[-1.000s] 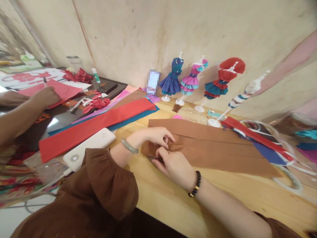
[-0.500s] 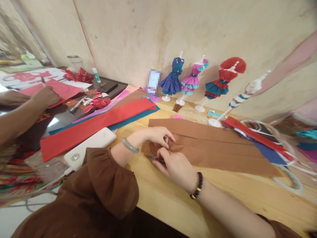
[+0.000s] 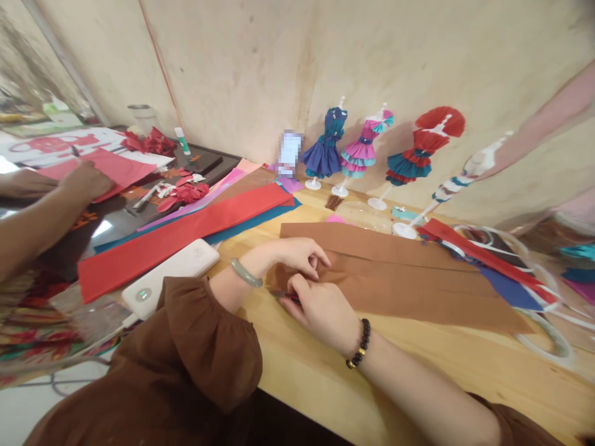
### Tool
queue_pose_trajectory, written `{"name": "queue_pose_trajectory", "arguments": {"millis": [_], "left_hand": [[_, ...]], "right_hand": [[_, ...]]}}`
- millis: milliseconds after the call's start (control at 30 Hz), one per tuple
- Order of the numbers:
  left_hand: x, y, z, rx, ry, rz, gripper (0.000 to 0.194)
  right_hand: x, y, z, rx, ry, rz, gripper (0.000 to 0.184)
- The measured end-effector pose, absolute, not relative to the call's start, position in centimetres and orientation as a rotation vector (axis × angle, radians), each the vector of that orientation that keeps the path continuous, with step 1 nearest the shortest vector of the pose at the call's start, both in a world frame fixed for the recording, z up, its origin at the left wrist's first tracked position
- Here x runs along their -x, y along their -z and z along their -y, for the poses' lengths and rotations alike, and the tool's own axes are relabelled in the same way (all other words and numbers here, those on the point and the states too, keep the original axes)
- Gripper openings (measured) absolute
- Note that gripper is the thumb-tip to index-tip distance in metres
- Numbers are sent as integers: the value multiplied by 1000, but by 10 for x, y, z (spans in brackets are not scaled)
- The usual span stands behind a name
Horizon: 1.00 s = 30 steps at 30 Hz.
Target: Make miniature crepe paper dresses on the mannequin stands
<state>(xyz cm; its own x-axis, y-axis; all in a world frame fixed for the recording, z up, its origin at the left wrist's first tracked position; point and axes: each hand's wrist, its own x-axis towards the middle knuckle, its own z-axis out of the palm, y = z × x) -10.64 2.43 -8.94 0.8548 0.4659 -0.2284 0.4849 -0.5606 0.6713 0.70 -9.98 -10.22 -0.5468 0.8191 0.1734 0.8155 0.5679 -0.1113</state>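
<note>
Brown crepe paper (image 3: pixel 418 291) lies in long folded layers across the wooden table. My left hand (image 3: pixel 302 255) rests on its left end, fingers bent down against the paper, thumb close to the forefinger. Just in front of it, my right hand (image 3: pixel 323 310) is closed around a small pair of scissors (image 3: pixel 280 293). Only a short metal blade and a bit of dark red handle show; the fingers cover the rest. The blade points left at the paper's left edge. A slit or fold line runs along the paper's upper layer.
Left lie red paper strips (image 3: pixel 186 232) and a white power bank (image 3: pixel 171 279). Behind stand a phone (image 3: pixel 290 152) and several small dress stands, one with a blue dress (image 3: pixel 323 152). Rolls of tape (image 3: pixel 553 341) are at right. A co-worker's hands (image 3: pixel 88 179) handle pink paper at far left.
My right hand has shifted slightly left with the scissors, its thumb and fingers drawing closer together. My left hand stays almost in place on the brown paper.
</note>
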Motion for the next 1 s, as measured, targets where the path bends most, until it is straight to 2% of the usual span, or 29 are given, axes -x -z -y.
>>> {"name": "queue_pose_trajectory", "arguments": {"millis": [300, 533, 733, 1000], "left_hand": [[106, 84, -21, -2254, 48, -695, 50], [106, 85, -23, -2260, 32, -694, 50], [107, 85, -25, -2262, 46, -734, 49], [109, 73, -23, -2254, 56, -829, 52]], "right_hand": [[-6, 104, 102, 1355, -9, 2584, 18], [-13, 97, 121, 1273, -148, 2676, 19], [-81, 104, 153, 1161, -316, 2633, 17], [-154, 109, 178, 1313, -132, 2492, 17]]}}
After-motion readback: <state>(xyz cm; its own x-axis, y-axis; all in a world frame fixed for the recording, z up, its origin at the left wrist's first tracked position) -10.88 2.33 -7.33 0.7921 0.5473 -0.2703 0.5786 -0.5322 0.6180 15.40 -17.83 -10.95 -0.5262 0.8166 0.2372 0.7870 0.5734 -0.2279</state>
